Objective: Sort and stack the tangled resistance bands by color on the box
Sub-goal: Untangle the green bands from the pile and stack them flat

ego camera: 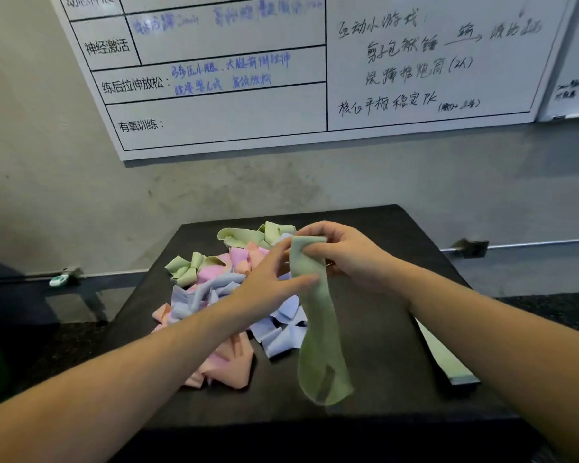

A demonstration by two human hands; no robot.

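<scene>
Fingertips (310,250) of the right hand (345,259) pinch a green band's (318,329) top; it is touched by the relaxed left hand (268,282), hanging over the box (398,379), right of the pile (234,289).

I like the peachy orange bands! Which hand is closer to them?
Left. The left hand hovers over the pile just beyond the orange bands; the right hand is farther off, pinching the green band.
</scene>
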